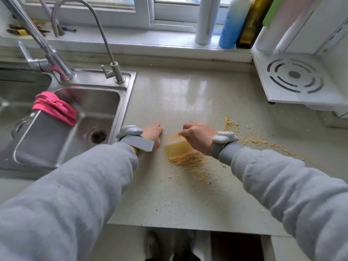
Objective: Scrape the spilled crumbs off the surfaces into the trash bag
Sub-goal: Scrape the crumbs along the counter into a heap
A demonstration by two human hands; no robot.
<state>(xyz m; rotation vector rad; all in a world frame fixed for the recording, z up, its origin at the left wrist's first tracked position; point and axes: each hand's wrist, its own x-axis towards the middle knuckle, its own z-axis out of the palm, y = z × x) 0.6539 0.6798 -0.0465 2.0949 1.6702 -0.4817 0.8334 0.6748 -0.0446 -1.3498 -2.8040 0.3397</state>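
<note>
Yellow-orange crumbs (190,162) lie spilled on the beige countertop (188,95), in a heap near the middle and a trail (252,138) running right. My right hand (199,138) grips the top edge of a translucent yellow scraper (178,146), whose lower edge stands against the crumb heap. My left hand (153,133) rests on the counter just left of the scraper, fingers pointing away, holding nothing that I can see. No trash bag is in view.
A steel sink (105,110) lies to the left with a pink cloth (54,108) draped over a metal pan and two taps (114,70) behind. A white appliance base (295,78) stands at the right; bottles (233,23) line the windowsill. The counter's front edge (188,227) is near me.
</note>
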